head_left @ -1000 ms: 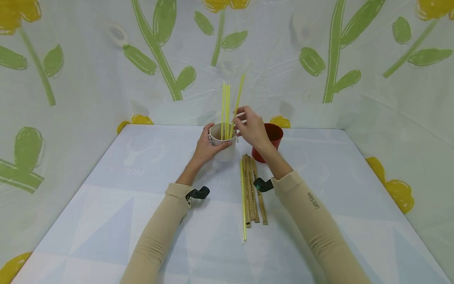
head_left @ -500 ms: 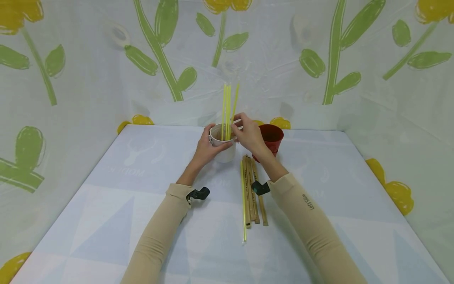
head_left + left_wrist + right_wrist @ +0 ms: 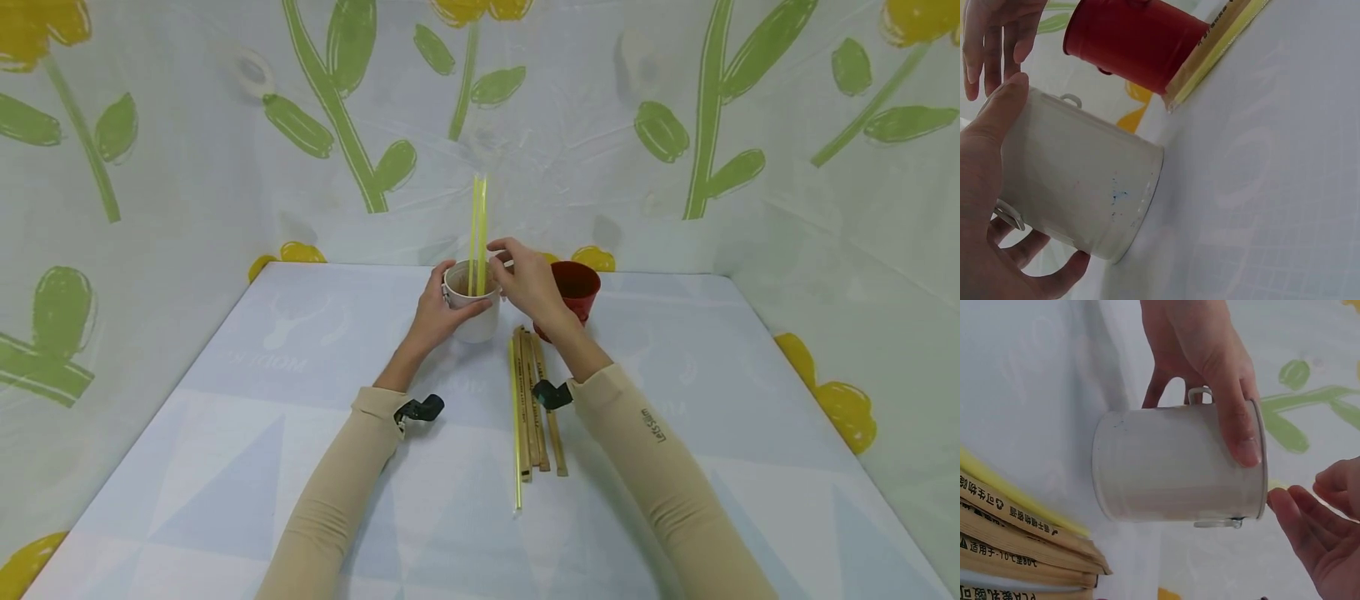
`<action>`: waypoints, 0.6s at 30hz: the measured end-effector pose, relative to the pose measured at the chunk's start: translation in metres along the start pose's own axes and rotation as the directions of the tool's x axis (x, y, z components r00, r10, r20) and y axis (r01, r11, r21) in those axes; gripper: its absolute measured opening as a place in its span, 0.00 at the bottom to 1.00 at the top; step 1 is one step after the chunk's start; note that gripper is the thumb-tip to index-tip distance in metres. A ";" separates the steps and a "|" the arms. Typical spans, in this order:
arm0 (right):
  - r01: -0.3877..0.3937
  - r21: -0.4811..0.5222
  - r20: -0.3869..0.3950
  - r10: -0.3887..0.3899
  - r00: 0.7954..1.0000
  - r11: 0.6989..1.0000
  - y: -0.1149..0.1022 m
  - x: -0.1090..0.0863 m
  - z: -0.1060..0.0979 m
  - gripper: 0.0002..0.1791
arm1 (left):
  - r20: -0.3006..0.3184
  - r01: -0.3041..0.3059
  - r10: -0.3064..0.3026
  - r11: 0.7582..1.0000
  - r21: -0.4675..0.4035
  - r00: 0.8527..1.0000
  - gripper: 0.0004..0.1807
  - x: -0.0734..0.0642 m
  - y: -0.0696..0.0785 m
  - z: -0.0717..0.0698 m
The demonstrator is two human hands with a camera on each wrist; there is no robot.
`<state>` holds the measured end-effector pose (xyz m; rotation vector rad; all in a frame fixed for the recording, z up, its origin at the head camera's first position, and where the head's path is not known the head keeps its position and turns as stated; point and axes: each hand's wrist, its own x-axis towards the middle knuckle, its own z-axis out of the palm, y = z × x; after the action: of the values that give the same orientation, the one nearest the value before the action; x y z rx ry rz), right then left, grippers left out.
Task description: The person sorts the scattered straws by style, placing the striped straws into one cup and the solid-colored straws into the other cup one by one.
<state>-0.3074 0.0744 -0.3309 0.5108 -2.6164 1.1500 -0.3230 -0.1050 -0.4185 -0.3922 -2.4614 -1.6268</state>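
Note:
A small white metal bucket (image 3: 477,323) with side loops stands upright on the table. My left hand (image 3: 437,312) grips it near the rim, with the thumb along the near side and fingers round the far side. Several yellow straws (image 3: 479,221) stand upright inside, close together; the bucket wall hides their lower ends. My right hand (image 3: 527,282) hovers at the right side of the rim with relaxed fingers and no straw visible between them. In the right wrist view its fingertips come close to the bucket's (image 3: 1179,465) rim.
A red bucket (image 3: 577,283) stands just right of the white one, partly behind my right hand. Nearer to me lie several brown paper-wrapped straws (image 3: 534,417) and a yellow straw (image 3: 516,442) beside them. Flower-printed cloth (image 3: 540,167) hangs behind the table.
My right hand lowered a yellow straw into the white bucket and let it go; the straw now stands with the others. My left hand keeps its hold on the bucket.

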 end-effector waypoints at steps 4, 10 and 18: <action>0.013 0.020 -0.001 -0.013 1.000 1.000 -0.002 -0.003 -0.004 0.16 | -0.002 0.001 -0.001 1.000 -0.004 1.000 0.50 0.000 0.001 0.000; 0.003 0.100 -0.011 -0.002 1.000 0.995 -0.002 -0.014 -0.010 0.16 | -0.007 0.008 -0.008 1.000 0.009 1.000 0.51 0.000 -0.001 0.001; -0.016 0.107 -0.007 0.017 1.000 0.994 0.000 -0.028 -0.014 0.17 | -0.009 -0.002 0.003 1.000 0.011 1.000 0.51 0.000 -0.001 0.001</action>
<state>-0.2812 0.0911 -0.3308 0.5058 -2.5672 1.3006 -0.3232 -0.1041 -0.4195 -0.3852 -2.4613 -1.6094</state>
